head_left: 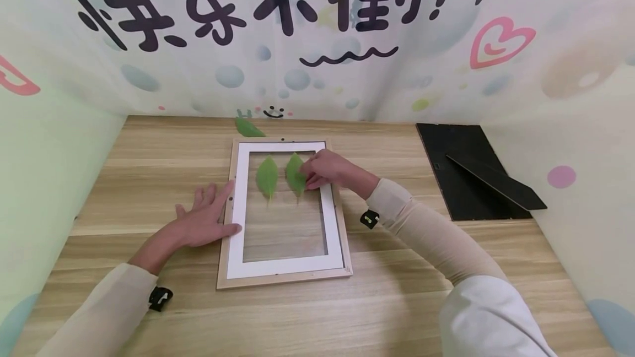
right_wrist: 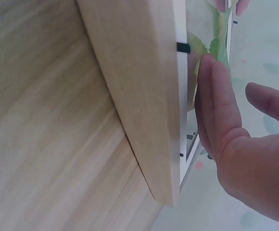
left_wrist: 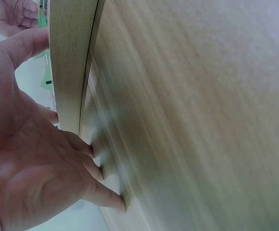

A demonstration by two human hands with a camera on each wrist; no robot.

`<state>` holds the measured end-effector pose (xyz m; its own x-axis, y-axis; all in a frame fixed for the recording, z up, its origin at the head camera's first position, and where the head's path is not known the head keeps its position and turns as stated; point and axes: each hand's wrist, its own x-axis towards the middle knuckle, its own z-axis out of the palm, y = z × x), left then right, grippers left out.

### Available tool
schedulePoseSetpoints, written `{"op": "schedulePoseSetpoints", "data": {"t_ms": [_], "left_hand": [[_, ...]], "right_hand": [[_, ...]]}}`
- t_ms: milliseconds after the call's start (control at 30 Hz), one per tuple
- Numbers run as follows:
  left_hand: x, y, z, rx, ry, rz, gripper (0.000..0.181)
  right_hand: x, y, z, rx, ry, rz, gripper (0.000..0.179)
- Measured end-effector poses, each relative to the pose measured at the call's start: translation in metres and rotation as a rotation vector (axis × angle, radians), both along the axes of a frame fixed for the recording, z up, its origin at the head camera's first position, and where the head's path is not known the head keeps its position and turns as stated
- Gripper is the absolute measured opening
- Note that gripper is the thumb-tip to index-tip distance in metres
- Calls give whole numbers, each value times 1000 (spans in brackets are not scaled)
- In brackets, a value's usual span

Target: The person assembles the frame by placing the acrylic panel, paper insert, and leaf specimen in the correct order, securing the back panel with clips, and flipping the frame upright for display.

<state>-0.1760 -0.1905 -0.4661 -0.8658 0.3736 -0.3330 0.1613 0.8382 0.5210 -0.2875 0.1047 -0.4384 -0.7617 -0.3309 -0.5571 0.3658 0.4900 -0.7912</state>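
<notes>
A rectangular wooden frame (head_left: pixel 288 278) with a smooth white mat (head_left: pixel 285 265) lies mid-table. The spread left hand (head_left: pixel 204 219) touches its left side; the right hand (head_left: pixel 324 168), fingers straight and together, touches one of two pointed green leaves (head_left: pixel 267 176) inside. A third leaf (head_left: pixel 249 128) lies by the table's (head_left: pixel 397 313) far edge, a black board (head_left: pixel 461 197) near its far right corner.

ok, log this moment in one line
left grip: spread, touching frame; right grip: touching right leaf; left leaf: within frame opening; third leaf: beyond frame; black panel: right of frame
</notes>
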Motion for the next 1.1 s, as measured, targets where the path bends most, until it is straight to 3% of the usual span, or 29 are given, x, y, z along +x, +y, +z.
{"op": "schedulePoseSetpoints", "data": {"t_ms": [433, 1100], "left_hand": [[0, 1, 4, 5, -4, 5, 100], [-1, 0, 0, 0, -6, 6, 100]], "right_hand": [[0, 0, 5, 74, 53, 43, 23], [-1, -1, 5, 123, 85, 70, 24]]}}
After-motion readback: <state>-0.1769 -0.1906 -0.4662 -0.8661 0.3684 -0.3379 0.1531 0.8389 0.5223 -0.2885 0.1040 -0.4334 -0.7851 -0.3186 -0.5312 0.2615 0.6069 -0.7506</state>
